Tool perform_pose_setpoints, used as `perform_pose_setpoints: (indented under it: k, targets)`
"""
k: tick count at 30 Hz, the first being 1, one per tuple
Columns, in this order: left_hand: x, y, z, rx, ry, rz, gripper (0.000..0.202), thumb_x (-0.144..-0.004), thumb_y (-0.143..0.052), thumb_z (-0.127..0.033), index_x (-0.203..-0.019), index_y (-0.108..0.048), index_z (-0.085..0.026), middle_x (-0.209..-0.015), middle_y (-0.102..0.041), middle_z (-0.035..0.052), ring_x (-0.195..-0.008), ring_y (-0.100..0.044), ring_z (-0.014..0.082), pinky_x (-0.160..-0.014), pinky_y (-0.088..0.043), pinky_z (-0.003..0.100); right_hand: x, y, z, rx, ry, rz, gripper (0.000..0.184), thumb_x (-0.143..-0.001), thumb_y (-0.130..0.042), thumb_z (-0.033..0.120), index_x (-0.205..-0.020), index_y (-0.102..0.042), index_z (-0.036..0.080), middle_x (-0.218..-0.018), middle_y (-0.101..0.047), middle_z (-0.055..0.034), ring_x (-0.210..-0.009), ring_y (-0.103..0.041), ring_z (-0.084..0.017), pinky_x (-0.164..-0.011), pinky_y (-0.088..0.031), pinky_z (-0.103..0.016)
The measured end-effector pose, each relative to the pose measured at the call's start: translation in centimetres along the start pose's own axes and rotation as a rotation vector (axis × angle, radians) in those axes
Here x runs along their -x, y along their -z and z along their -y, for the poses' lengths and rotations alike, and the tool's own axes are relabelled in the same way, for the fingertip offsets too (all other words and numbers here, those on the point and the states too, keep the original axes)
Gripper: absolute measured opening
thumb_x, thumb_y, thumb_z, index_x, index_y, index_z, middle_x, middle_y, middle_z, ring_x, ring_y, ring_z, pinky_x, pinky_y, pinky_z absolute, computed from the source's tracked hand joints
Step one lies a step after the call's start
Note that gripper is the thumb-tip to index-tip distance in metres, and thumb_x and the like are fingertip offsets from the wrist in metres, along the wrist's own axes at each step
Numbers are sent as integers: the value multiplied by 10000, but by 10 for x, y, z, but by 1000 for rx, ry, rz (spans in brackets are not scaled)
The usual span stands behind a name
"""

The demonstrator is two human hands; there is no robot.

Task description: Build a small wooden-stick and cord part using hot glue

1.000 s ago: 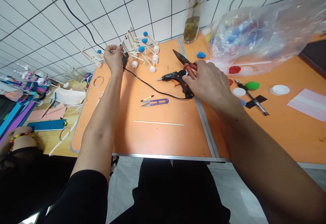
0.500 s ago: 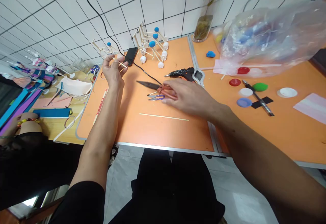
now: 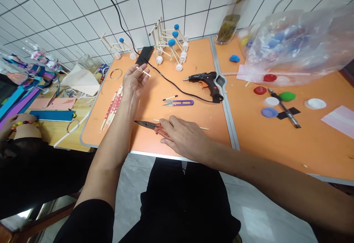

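Observation:
My left hand (image 3: 134, 82) is raised over the left part of the orange table, pinching a short wooden stick (image 3: 144, 72) between thumb and fingers. Near the front edge my right hand (image 3: 184, 136) is closed over the red handles of pointed pliers (image 3: 149, 125), low at the tabletop, their dark jaws toward my left forearm. A long thin wooden stick (image 3: 204, 128) lies partly hidden under that hand. Beyond it are purple thread snips (image 3: 182, 103) and a short dark-tipped stick (image 3: 170, 98). Packaged sticks (image 3: 112, 108) in red-and-white wrapping lie beside my left forearm.
Stick frames with blue balls and white wheels (image 3: 171, 45) stand by the wall. A black glue gun (image 3: 203, 80) trails its cord across the table. A phone (image 3: 144, 55), plastic bag (image 3: 301, 47), caps and a pen (image 3: 284, 108) lie around. Another person's arm (image 3: 26, 127) is at left.
My right hand has brought the pliers down toward the front edge, over the long stick. My left hand still holds the short stick, now slightly farther right in view. The camera view has shifted a little.

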State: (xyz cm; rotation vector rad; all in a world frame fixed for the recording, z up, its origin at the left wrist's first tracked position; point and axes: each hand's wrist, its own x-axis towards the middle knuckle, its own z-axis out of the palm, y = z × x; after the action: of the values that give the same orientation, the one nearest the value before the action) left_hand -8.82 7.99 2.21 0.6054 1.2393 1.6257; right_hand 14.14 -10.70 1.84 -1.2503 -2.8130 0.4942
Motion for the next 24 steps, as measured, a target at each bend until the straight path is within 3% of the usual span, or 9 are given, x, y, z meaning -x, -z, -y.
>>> perform_pose_setpoints:
  k: [4, 7, 10, 19, 22, 24]
  targets:
    - [0, 1, -6, 7, 1, 33, 307, -1132, -707, -124, -1415, -721, -243, -1295, -914, 86, -1227, -894, 229, -1046, -741, 318, 3, -14, 8, 33, -9, -6, 528, -1161, -735, 481, -1548, -628, 138, -1353, -726, -169, -1188, -771, -328, -817, -590, -404]
    - [6, -2, -10, 16, -5, 48, 338, -1162, -676, -176, -1485, -721, -267, -1254, -918, 74, -1269, -883, 253, -1039, -756, 347, 5, -22, 12, 49, 24, -34, 525, -1174, -713, 488, -1549, -624, 132, -1398, -714, -176, -1229, -756, -323, -895, -621, -405]
    - [14, -8, -8, 5, 23, 85, 325, -1158, -710, -232, -1475, -733, -301, -1217, -922, 63, -1257, -886, 250, -1002, -758, 307, 6, -23, 17, 47, 4, -40, 542, -1180, -702, 492, -1568, -615, 125, -1403, -703, -185, -1213, -755, -307, -902, -622, -379]
    - [31, -19, 16, -30, 62, 143, 297, -1124, -776, -259, -1410, -704, -292, -1167, -930, 47, -1166, -908, 215, -1014, -729, 274, 6, -30, 24, 150, -18, -99, 594, -1173, -699, 518, -1582, -612, 96, -1281, -724, -182, -1147, -708, -333, -797, -552, -408]
    - [33, -20, 18, -24, 73, 155, 375, -1096, -816, -283, -1448, -686, -302, -1182, -931, 55, -1170, -908, 232, -1041, -730, 309, 3, -29, 13, 173, 32, -165, 576, -1168, -665, 617, -1478, -687, 132, -1193, -740, -159, -1081, -686, -333, -827, -509, -434]
    - [33, -20, 18, -13, 70, 156, 449, -1060, -861, -276, -1469, -678, -305, -1202, -929, 61, -1184, -906, 255, -1047, -738, 342, 1, -21, 0, 164, 29, -193, 498, -1214, -555, 605, -1368, -739, 169, -1159, -746, -155, -1034, -680, -321, -786, -449, -419]
